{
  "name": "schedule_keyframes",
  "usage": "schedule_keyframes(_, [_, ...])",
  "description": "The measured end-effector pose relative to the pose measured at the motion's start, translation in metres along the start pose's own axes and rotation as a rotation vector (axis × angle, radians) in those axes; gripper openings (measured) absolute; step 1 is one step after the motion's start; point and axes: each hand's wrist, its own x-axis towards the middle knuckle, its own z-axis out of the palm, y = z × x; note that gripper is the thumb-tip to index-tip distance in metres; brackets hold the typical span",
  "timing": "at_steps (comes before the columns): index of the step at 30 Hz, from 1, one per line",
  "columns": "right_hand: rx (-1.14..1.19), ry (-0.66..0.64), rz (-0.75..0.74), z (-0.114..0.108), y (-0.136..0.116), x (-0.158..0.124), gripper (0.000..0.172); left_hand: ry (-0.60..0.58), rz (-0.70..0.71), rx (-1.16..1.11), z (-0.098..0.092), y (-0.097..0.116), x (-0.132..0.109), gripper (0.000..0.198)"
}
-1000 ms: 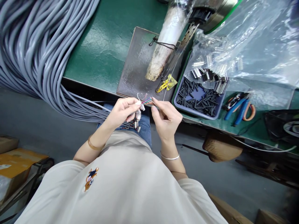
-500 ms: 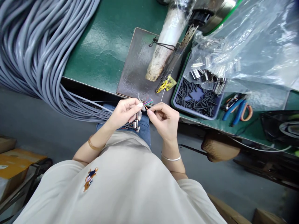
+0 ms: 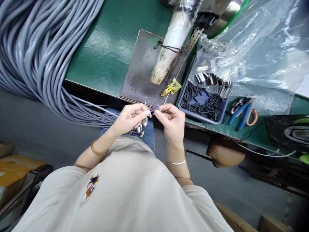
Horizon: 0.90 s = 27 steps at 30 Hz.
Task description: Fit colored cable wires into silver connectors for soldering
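My left hand is closed in a pinch on the stripped end of a grey cable, where thin coloured wires fan out to the right. My right hand has thumb and forefinger pinched at the tips of those wires; which wires lie between the fingers is too small to tell. A thin pale solder-like strand runs down to the right hand from the yellow clip. Below the left fingers, small metal connectors on other cable ends rest over my lap.
A thick bundle of grey cables fills the left. Ahead, a white wrapped roll lies over a dark board. A purple tray of black sleeves, a plastic bag of connectors and blue-handled pliers sit to the right.
My right fingers have shifted slightly at the wire tips. The wires now look gathered closer together, with blue and red showing instead of the spread green and orange.
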Motion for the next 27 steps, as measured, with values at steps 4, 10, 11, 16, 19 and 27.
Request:
schedule_keyframes(4, [-0.031,0.023,-0.024,0.0,-0.002,-0.002,0.043,0.009,0.003,0.001,0.002,-0.001,0.0,0.049])
schedule_keyframes(10, [0.019,-0.01,-0.034,0.0,0.004,-0.002,0.04,0.03,0.051,-0.008,0.003,-0.003,-0.001,0.044])
schedule_keyframes(11, [0.042,-0.028,-0.019,-0.001,0.005,-0.001,0.04,0.022,0.056,-0.004,0.002,-0.002,-0.001,0.044])
schedule_keyframes(16, [0.128,-0.099,0.06,-0.004,0.005,0.003,0.04,-0.036,0.027,0.023,-0.001,-0.001,-0.001,0.043])
schedule_keyframes(19, [0.088,-0.093,0.046,-0.006,0.0,0.002,0.035,-0.049,0.017,0.024,-0.002,-0.001,-0.001,0.041])
schedule_keyframes(27, [-0.07,-0.053,-0.035,-0.011,-0.007,-0.003,0.021,-0.047,-0.007,0.027,-0.002,-0.003,-0.001,0.042])
